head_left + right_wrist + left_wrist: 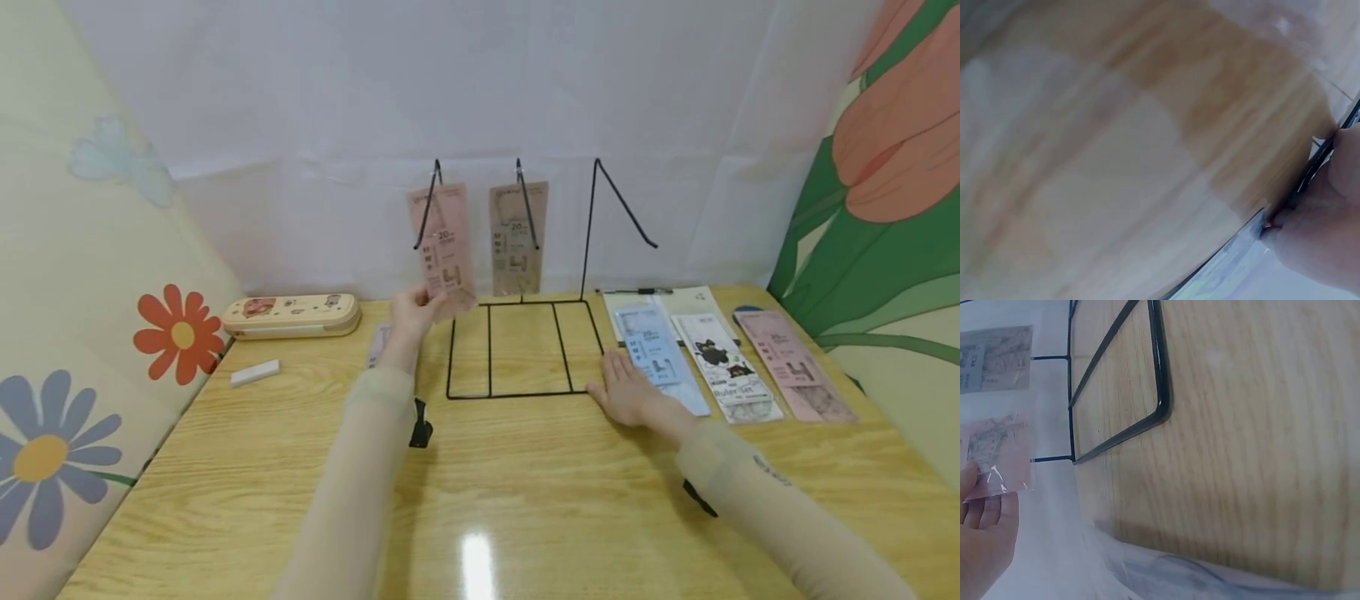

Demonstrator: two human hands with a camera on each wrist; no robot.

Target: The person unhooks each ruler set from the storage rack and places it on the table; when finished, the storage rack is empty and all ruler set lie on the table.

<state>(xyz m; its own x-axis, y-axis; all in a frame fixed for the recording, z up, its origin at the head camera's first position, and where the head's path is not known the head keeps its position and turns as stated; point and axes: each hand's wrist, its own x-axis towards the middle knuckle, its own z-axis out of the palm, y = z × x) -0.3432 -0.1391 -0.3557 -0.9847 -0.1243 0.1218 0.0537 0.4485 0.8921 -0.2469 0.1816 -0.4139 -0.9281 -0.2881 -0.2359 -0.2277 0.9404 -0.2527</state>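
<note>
A black wire display rack (pixel 490 350) with three hooks stands on the table. On its left hook hangs a pink flat packet (pixel 452 254). My left hand (pixel 412 318) pinches the packet's lower left edge; in the left wrist view the thumb lies in front and the fingers behind. A brownish packet (pixel 517 271) hangs from the middle hook, and the right hook (pixel 627 205) holds nothing. My right hand (pixel 628 393) rests with extended fingers at the right side of the rack's base, beside a blue packet (pixel 654 346).
Right of the rack lie a black-and-white ruler set packet (pixel 723 367), another pink packet (pixel 793 362) and a black pen (pixel 637 291). At left are a cream pencil case (pixel 292 317) and a white eraser (pixel 255 372). A lilac packet (pixel 377 343) is partly hidden by my left arm.
</note>
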